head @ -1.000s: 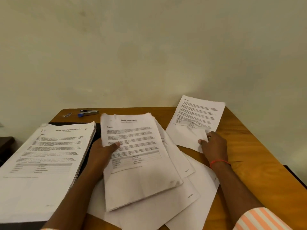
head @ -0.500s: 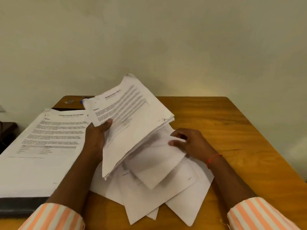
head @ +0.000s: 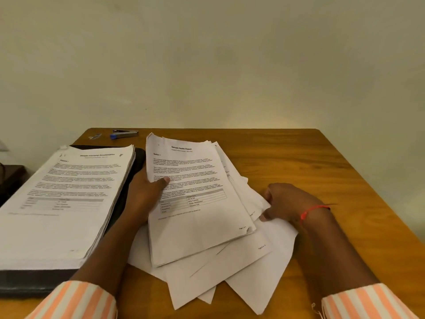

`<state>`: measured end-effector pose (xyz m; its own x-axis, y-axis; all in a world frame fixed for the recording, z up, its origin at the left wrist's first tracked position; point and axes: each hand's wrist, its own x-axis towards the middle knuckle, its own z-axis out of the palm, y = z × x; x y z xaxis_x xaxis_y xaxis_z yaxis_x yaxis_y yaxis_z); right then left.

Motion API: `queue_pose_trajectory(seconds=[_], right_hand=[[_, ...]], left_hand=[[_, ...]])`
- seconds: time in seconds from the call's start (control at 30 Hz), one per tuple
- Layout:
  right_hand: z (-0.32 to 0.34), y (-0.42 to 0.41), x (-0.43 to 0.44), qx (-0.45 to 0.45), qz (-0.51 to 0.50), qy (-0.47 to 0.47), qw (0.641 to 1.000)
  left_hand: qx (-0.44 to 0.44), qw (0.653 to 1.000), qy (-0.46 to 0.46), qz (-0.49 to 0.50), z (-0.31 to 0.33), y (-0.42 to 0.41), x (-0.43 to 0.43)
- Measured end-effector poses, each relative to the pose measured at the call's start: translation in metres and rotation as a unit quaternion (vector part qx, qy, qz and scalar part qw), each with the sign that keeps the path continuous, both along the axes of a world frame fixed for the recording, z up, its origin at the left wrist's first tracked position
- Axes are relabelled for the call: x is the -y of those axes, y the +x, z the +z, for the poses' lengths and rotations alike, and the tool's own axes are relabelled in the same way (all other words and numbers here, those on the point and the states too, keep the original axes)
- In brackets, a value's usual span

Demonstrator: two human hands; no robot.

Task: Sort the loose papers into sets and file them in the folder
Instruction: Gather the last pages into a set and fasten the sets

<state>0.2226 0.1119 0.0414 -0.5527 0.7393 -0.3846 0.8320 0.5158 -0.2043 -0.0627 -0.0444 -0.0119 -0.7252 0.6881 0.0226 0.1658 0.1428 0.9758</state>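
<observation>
we see a wooden bench (head: 345, 180) set against a plain pale wall (head: 207, 65). at its left a dark folder (head: 34, 282) lies under a thick stack (head: 64, 203) of printed pages. the left hand (head: 147, 194) grips a sheaf (head: 197, 203) headed "sample health report", thumb on top, over loose sheets (head: 253, 272) fanned across the middle. the right hand (head: 285, 203) pinches their right edge, fingers curled. a stapler (head: 125, 134) and paper clips (head: 95, 136) lie near the far edge.

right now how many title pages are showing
2: one tops the stack on the folder at left; one tops the set in the left hand, mid-table. Others may lie hidden underneath.
</observation>
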Motion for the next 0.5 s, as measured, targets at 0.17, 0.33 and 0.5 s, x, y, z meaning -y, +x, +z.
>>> queue_pose_trajectory(seconds=[0.17, 0.33, 0.5], right_hand=[[-0.003, 0.013, -0.007, -0.121, -0.004, -0.103, 0.987], [0.000, 0.035, -0.023, -0.331, -0.133, -0.194, 0.914], [-0.010, 0.041, -0.042, -0.322, -0.190, -0.050, 0.926]], left_hand=[[-0.001, 1.000, -0.004, -0.003, 0.000, 0.001, -0.001], [0.009, 1.000, -0.006, -0.003, 0.000, 0.002, 0.000], [0.009, 1.000, -0.003, -0.001, 0.001, 0.004, -0.001]])
